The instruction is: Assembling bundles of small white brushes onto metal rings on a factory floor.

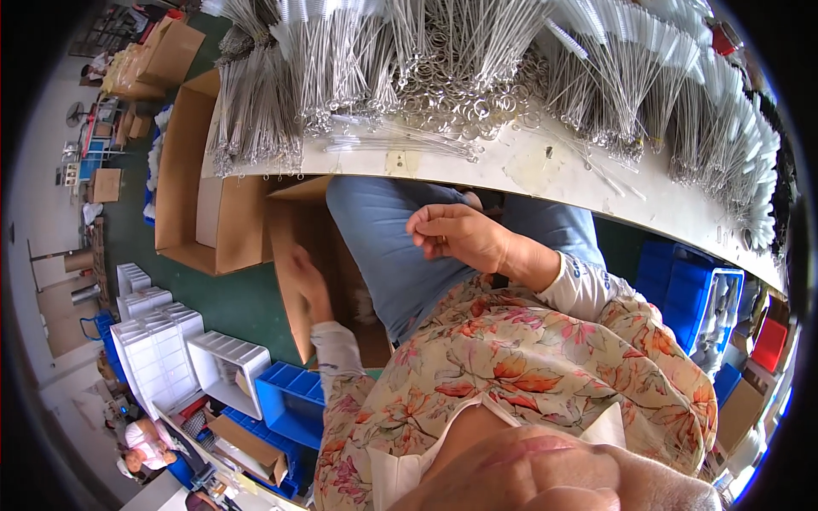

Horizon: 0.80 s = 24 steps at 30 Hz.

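Observation:
My left hand [307,277] is over the near cardboard box [290,298] beside my left leg. Its fingers look stretched out, a little blurred, and I see nothing in them. Above my lap, my right hand [460,238] is closed, fingers curled in and thumb against them; nothing sticks out of it. On the bench ahead lie bundles of thin wire brushes [341,72] with white bristle ends and looped wire handles. A few loose brushes [400,146] rest near the bench edge, by a heap of wire loops [477,111].
The pale bench top [503,162] spans the far side of my lap. Another open cardboard box [192,170] stands at left. White crates [158,353] and a blue bin [290,400] sit lower left. Blue crates [694,285] stand at right. A person [149,443] is at far lower left.

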{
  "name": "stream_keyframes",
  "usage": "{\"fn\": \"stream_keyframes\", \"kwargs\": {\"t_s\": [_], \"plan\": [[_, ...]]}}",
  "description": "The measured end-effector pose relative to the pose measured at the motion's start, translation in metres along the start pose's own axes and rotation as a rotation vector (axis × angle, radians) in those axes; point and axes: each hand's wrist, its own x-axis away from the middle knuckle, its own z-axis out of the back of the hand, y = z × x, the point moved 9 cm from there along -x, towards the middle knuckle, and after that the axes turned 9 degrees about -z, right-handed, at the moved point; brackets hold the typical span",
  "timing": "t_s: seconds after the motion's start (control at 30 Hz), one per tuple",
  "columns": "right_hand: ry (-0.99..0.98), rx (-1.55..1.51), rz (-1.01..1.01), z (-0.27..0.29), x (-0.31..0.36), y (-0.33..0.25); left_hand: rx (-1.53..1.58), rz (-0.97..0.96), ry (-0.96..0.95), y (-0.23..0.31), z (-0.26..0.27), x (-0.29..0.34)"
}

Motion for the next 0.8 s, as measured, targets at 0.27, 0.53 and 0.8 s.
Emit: {"fn": "stream_keyframes", "kwargs": {"t_s": [0.27,0.53,0.8], "plan": [[-0.043,-0.039,0.088,-0.005,0.020,-0.020,0.443,-0.615,-0.323,0.312,-0.047,-0.158],[0.412,0.896,0.803,0.003,0.088,-0.137,0.020,-0.919,-0.169,0.362,-0.151,-0.164],[0.919,1.674,0.912,0.014,0.062,-0.241,0.241,-0.456,-0.504,0.350,-0.162,-0.195]]}}
